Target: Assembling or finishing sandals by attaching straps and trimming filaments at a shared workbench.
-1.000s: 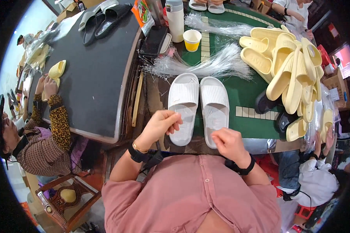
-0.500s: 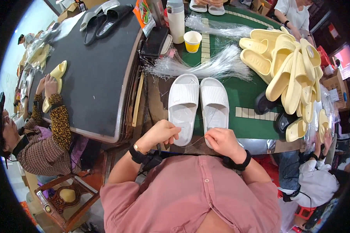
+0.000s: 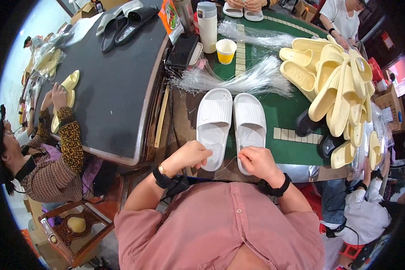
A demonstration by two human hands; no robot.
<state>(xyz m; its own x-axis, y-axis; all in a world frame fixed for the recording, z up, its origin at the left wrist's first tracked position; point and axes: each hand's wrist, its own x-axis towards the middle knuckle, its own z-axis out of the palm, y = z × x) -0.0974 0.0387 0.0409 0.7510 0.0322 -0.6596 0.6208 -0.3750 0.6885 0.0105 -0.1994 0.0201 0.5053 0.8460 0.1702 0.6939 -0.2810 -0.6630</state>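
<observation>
In the head view we see our left hand (image 3: 187, 156) curled at the heel of the left white slipper (image 3: 214, 126), fingers pinched narrow on something too thin to name; our right hand (image 3: 256, 163) sits at the heel of the right white slipper (image 3: 249, 123), fingers likewise drawn together, and a fine thread (image 3: 227, 163) seems to run between the two hands; whether either hand grips the slipper itself we cannot tell; the pair lies side by side, touching, just beyond both hands on the green mat (image 3: 292, 148).

Farther out from our hands lies a fan of clear plastic strands (image 3: 238, 81); beyond it stand a yellow paper cup (image 3: 226, 50) and a white flask (image 3: 207, 20); beyond our left hand, an orange-and-green packet (image 3: 170, 13) leans at the edge of the dark table (image 3: 108, 99), beside a flat black box (image 3: 183, 50); well off to the right of our right hand rises a heap of pale yellow slippers (image 3: 333, 81).

Against the earlier frames, both hands have drawn nearer to the heels of the slippers and closer to each other; the slippers lie as they did.
</observation>
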